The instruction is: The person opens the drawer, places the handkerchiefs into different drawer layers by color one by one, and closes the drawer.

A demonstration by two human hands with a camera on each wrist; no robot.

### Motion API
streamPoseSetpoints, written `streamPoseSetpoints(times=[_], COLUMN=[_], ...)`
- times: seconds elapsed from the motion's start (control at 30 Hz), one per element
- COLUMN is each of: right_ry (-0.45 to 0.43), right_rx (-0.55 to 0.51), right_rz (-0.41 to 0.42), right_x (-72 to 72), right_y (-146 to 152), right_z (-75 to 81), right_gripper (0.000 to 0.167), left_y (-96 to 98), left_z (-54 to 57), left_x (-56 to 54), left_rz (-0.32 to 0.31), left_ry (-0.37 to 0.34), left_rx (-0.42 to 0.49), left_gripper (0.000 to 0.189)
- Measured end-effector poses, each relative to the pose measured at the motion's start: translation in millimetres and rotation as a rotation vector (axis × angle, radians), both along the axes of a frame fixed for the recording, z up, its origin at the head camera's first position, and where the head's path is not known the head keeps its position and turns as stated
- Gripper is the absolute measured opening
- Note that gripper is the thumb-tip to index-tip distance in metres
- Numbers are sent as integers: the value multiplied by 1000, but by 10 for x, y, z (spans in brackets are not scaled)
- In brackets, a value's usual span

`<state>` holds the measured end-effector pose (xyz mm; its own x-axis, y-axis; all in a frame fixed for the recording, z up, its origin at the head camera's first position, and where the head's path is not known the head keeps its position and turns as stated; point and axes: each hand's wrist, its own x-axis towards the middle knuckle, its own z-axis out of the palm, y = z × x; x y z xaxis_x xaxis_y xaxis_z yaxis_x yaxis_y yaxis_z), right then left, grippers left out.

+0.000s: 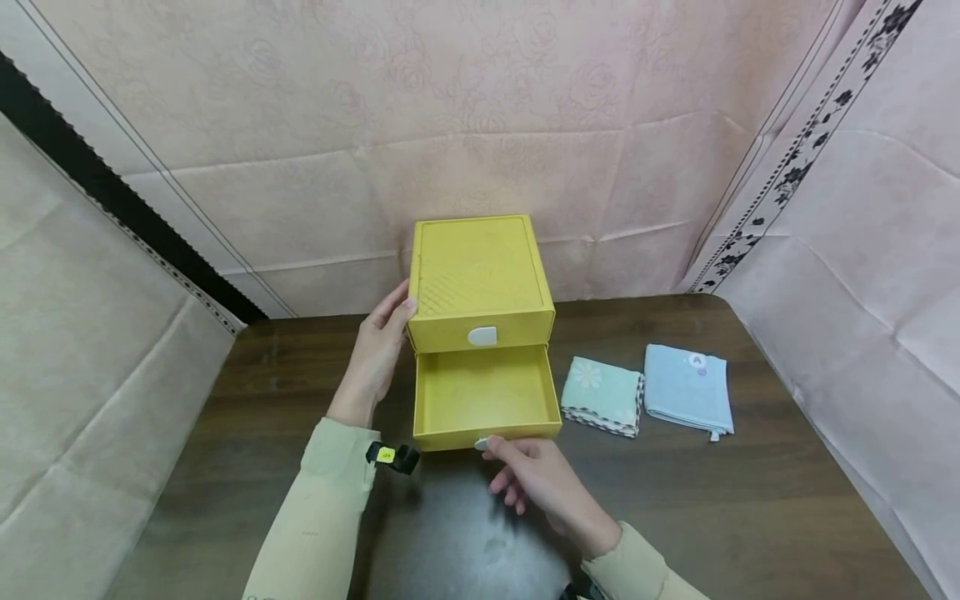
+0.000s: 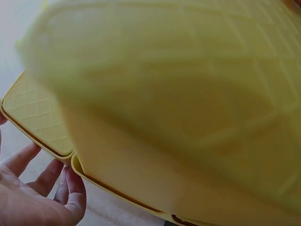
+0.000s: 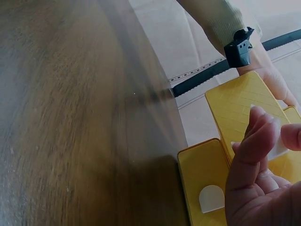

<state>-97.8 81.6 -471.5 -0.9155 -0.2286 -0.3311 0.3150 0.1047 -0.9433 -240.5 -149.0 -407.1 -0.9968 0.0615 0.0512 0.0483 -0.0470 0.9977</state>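
A yellow drawer box [image 1: 480, 267] stands on the table with a drawer [image 1: 487, 392] pulled out below the top one. That drawer looks bare inside. My right hand [image 1: 540, 479] is at its front, thumb and forefinger pinching the white pull tab [image 3: 278, 146]. On the box's left side rests my left hand [image 1: 377, 346], its fingers extended against the wall near the front corner. The top drawer, with a white tab [image 1: 482, 336], is closed. In the right wrist view a lower drawer [image 3: 202, 174] with its own white tab sits closed beneath the pulled-out one.
Right of the box lie a folded mint-green cloth [image 1: 602, 392] with a checked edge and a folded light-blue cloth [image 1: 686, 387]. The dark wooden table [image 1: 247, 467] runs back to a pale patterned curtain [image 1: 450, 108], with more fabric on both sides.
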Motion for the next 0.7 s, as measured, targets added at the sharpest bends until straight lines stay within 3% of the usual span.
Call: streamPoseSetpoints(times=[0.13, 0.3, 0.5, 0.7], right_ry=[24, 117, 218, 279], right_rx=[19, 127, 217, 277], right_rz=[22, 56, 59, 15], right_x=[11, 3, -14, -129], right_y=[48, 231, 621, 1061], right_z=[0, 6, 57, 82], right_gripper=[59, 50, 36, 39], left_y=[-4, -6, -3, -7], left_z=[1, 9, 15, 15], left_x=[-1, 3, 10, 6], left_rz=[2, -6, -10, -2], left_ry=[-3, -3, -13, -21], left_rx=[-3, 1, 7, -3], left_gripper=[55, 55, 54, 54])
